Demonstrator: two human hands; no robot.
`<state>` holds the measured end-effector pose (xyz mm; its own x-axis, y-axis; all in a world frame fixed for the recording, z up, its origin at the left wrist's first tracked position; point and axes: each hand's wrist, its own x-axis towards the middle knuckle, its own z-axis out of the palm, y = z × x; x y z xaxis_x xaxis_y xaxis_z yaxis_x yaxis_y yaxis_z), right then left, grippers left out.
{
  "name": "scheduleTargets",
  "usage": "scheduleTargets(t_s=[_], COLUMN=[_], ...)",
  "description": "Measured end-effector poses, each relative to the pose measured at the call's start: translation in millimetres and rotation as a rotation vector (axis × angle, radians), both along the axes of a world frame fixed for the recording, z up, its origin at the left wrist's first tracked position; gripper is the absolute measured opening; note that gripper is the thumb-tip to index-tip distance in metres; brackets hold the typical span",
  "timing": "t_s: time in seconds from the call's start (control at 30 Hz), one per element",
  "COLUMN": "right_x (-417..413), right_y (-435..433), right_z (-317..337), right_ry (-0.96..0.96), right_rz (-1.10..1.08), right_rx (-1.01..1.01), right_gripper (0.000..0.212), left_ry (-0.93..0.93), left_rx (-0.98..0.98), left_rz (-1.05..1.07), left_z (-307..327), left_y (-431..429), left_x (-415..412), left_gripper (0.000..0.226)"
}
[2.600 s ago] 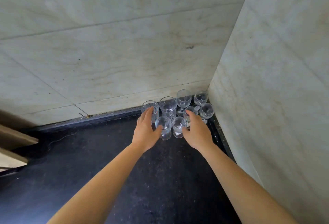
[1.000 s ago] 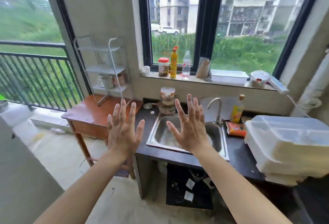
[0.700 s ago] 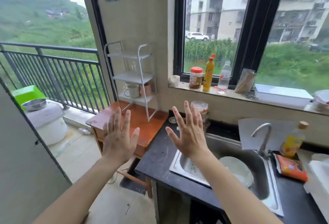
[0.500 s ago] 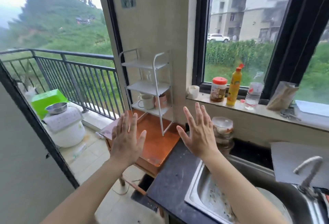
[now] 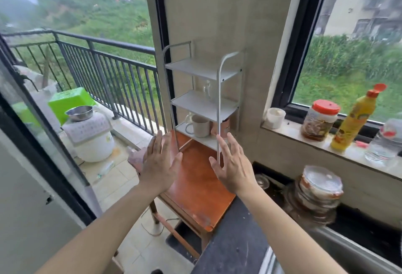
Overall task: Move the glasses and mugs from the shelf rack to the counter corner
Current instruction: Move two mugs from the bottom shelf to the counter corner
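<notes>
You've let go of the glasses, which are now out of sight. You turned and closed on the shelf rack (image 5: 202,99). It was small and far off a second ago and now stands close, mid-view. Your left hand (image 5: 159,165) and right hand (image 5: 232,165), fingers straight and holding nothing, have come up just in front of the rack's bottom shelf. The right fingertips now overlap its front post. The white mug (image 5: 200,125) on that shelf is now near both hands.

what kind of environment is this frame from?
Most likely a home kitchen opening onto a balcony: a dark counter, a windowsill holding a jar and a yellow bottle, a white shelf rack with a mug, and a railing outside on the left.
</notes>
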<state>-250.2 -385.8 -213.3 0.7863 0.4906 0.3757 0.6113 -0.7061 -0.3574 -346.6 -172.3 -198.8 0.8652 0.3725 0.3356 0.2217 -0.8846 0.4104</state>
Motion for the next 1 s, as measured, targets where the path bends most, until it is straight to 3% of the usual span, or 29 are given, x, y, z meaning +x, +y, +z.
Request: scheduleTargets(t_s=[0.23, 0.37, 0.5, 0.73, 0.83, 1.0], right_x=[66.5, 105.6, 137.2, 164.9, 170.7, 175.5], right_y=[80.3, 128.6, 162.3, 187.3, 191.7, 198.3], right_z=[-35.5, -48.8, -62.1, -79.7, -86.7, -85.1], right_ry=[0.167, 0.462, 0.623, 0.630, 0.683, 0.653], right_rz=[-0.046, -0.219, -0.408, -0.586, -0.597, -0.644], right_rx=[-0.005, 0.208, 0.398, 0.621, 0.688, 0.737], right_gripper=[0.067, 0.068, 0.068, 0.068, 0.071, 0.070], left_ry=[0.169, 0.230, 0.257, 0.296, 0.280, 0.289], left_rx=[-0.178, -0.219, -0.321, -0.636, -0.669, -0.779], left_rz=[-0.175, -0.263, -0.332, -0.363, -0.382, -0.419], left_z=[-43.9, -59.6, -74.8, -102.3, -112.3, -119.4], left_y=[80.8, 122.8, 142.5, 144.3, 145.7, 146.4], left_x=[127.5, 196.4, 245.1, 290.8, 297.8, 295.8], left_gripper=[0.071, 0.068, 0.067, 0.058, 0.045, 0.044])
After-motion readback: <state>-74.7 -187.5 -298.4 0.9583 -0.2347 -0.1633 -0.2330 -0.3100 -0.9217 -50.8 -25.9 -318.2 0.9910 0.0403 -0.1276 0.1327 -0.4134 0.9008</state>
